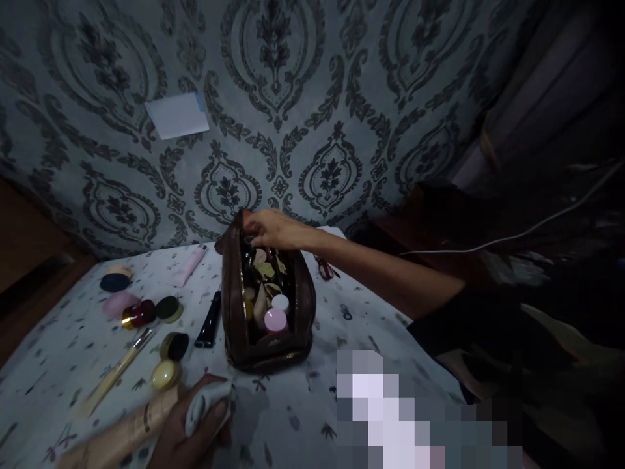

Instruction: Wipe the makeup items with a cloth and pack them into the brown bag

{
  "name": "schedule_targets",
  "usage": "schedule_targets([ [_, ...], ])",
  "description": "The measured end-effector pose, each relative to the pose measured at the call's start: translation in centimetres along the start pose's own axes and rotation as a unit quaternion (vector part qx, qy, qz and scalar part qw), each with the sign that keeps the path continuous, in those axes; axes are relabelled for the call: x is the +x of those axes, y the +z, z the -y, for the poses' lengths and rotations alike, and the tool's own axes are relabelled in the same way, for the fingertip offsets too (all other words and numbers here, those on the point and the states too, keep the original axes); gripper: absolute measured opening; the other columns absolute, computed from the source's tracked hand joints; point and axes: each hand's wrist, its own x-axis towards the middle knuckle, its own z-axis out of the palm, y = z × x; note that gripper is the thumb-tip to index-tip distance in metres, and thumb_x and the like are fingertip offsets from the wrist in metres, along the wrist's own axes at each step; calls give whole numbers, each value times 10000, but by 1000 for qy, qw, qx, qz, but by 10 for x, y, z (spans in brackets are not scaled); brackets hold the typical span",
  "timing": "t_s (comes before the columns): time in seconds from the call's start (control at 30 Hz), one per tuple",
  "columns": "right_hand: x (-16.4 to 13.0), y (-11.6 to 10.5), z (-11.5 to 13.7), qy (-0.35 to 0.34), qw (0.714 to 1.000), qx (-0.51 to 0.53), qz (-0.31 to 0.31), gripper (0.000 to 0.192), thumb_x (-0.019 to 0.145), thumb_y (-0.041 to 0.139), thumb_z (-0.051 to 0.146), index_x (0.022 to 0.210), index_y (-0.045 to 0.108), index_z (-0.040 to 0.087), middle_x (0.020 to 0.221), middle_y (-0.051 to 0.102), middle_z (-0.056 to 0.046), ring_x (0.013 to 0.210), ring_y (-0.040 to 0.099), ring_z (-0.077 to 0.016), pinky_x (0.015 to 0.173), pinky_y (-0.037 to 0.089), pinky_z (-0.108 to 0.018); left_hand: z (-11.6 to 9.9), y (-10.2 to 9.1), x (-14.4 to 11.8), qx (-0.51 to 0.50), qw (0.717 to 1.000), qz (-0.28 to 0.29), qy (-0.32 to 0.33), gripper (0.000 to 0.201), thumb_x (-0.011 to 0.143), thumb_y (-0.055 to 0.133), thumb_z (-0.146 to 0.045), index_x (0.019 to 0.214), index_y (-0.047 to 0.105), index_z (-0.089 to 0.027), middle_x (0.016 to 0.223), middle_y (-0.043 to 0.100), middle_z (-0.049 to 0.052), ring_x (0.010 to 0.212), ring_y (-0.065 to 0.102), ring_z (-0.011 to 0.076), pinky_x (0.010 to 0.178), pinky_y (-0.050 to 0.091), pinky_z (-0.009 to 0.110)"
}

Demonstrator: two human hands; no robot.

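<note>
A brown cosmetic bag point(303, 306) stands unzipped on the cloth-covered table, filled with jars, bottles and dry-looking leaf shapes. My right hand point(273, 229) reaches across to its far end, its fingers closed at the rim and partly hidden. A pink-lidded jar point(275, 320) and a white-lidded jar point(280, 303) sit at the near end inside. At the bottom, my left hand point(188, 426) is closed around a crumpled pale cloth point(208, 404). Beside that hand lies a large beige tube point(127, 430); I cannot tell whether they touch.
Left of the bag lie a black tube point(209, 320), a pink tube point(190, 266), a wooden-handled brush point(120, 371), a yellow jar point(165, 374), a red bottle point(139, 314) and several other jars. Glasses point(325, 270) rest right of the bag. Patterned wallpaper point(312, 98) rises behind.
</note>
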Motion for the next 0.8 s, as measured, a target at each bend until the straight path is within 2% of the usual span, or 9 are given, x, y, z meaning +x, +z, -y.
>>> schedule_targets([
  [0.13, -19, -3, 11, -36, 998, 15, -47, 121, 820, 615, 107, 903, 704, 115, 819, 670, -39, 765, 588, -149, 688, 369, -247, -2, -6, -3, 14, 1000, 10, -1, 465, 768, 624, -671, 780, 630, -206, 568, 592, 2, 524, 478, 141, 503, 357, 230],
  [0.23, -36, 0, 19, -67, 996, 35, -53, 124, 826, 590, 102, 850, 711, 116, 776, 667, -34, 727, 571, -137, 688, 361, -244, -2, -11, -2, 22, 999, 37, 9, 438, 808, 606, -634, 827, 622, -197, 595, 593, -5, 527, 478, 130, 510, 370, 220],
  [0.3, -47, 2, 24, -95, 994, 30, -41, 130, 824, 582, 98, 817, 710, 118, 745, 656, -27, 704, 554, -130, 674, 345, -244, 0, -14, 0, 36, 997, 63, 30, 412, 839, 585, -605, 815, 614, -195, 613, 594, -3, 537, 488, 130, 522, 386, 221],
  [0.4, -64, -2, 33, -114, 992, 40, -34, 192, 872, 538, 126, 752, 689, 132, 629, 592, 8, 599, 498, -106, 610, 311, -239, 2, -17, 0, 75, 990, 76, 92, 421, 857, 565, -579, 690, 573, -193, 598, 571, 0, 557, 502, 135, 548, 406, 226],
  [0.5, -84, -14, 45, -97, 985, 72, -122, 246, 927, 515, 195, 732, 654, 143, 563, 527, 30, 538, 464, -90, 554, 298, -229, 0, -19, -4, 111, 983, 70, 131, 470, 844, 545, -617, 624, 559, -201, 578, 557, 5, 563, 507, 145, 544, 420, 230],
  [0.6, -105, -26, 57, -117, 976, 49, -179, 362, 952, 523, 266, 608, 569, 163, 512, 481, 34, 473, 426, -70, 492, 287, -222, -1, -24, -12, 129, 982, 55, 129, 464, 822, 546, -651, 690, 640, -217, 654, 633, 23, 646, 571, 176, 609, 483, 241],
  [0.7, -127, -29, 63, -186, 970, 17, -157, 401, 977, 506, 300, 595, 554, 188, 449, 447, 54, 375, 379, -45, 425, 281, -208, 3, -35, -22, 143, 982, 17, 125, 444, 781, 604, -649, 852, 727, -229, 829, 715, 55, 818, 637, 227, 749, 537, 280],
  [0.8, -150, -19, 63, -229, 965, 10, -127, 325, 992, 492, 324, 711, 617, 218, 489, 565, 37, 392, 498, -56, 423, 353, -192, 7, -47, -31, 162, 980, -25, 115, 469, 800, 600, -628, 990, 746, -226, 966, 733, 80, 925, 656, 257, 844, 546, 324],
])
